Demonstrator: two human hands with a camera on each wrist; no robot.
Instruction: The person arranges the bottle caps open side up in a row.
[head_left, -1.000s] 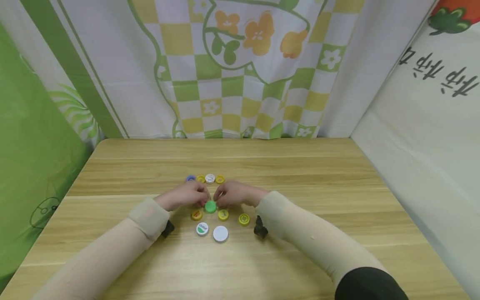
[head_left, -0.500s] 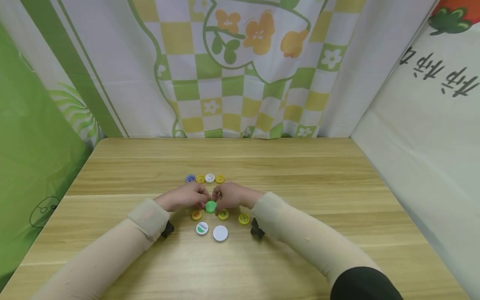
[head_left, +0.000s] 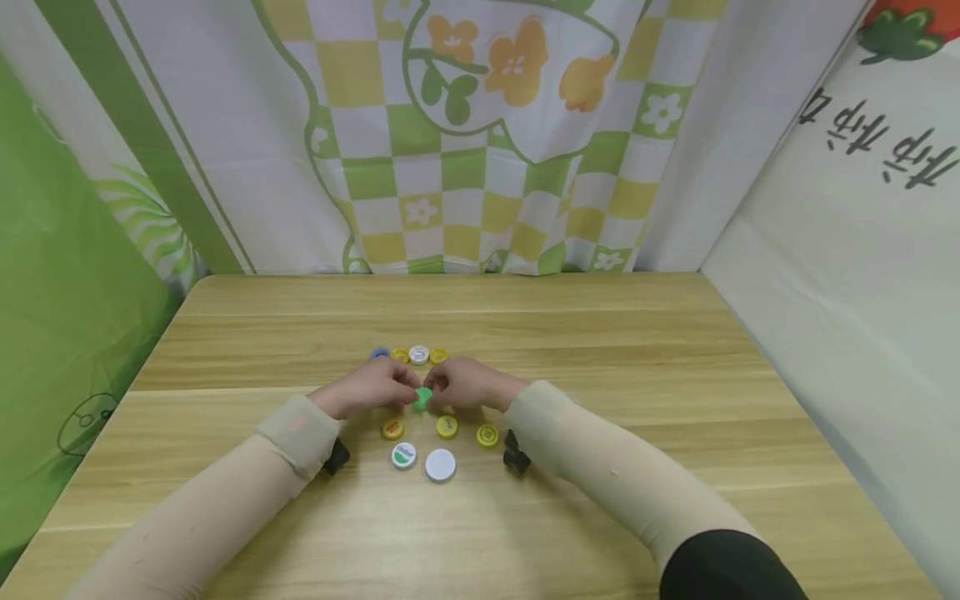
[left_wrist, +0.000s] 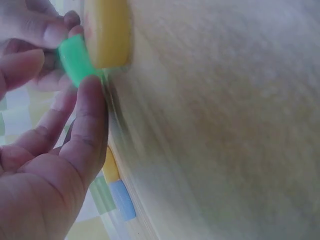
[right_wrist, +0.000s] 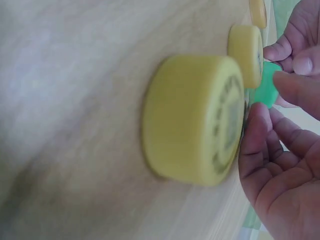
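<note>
A green bottle cap is between my two hands near the middle of the table, tilted on its edge. My left hand pinches it from the left, its fingertips at the rim in the left wrist view. On the other side my right hand pinches it too, thumb and fingers around the green cap in the right wrist view. Just in front lie an orange-yellow cap and a yellow cap. Another yellow cap sits to the right, large in the right wrist view.
Behind the hands runs a row of caps: blue, yellow, white and yellow. Nearer me lie a white cap with green print and a plain white cap. A patterned curtain hangs behind the wooden table.
The green cap has shifted away from me and tipped up, while both hands close in on it. The other caps have stayed in place.
</note>
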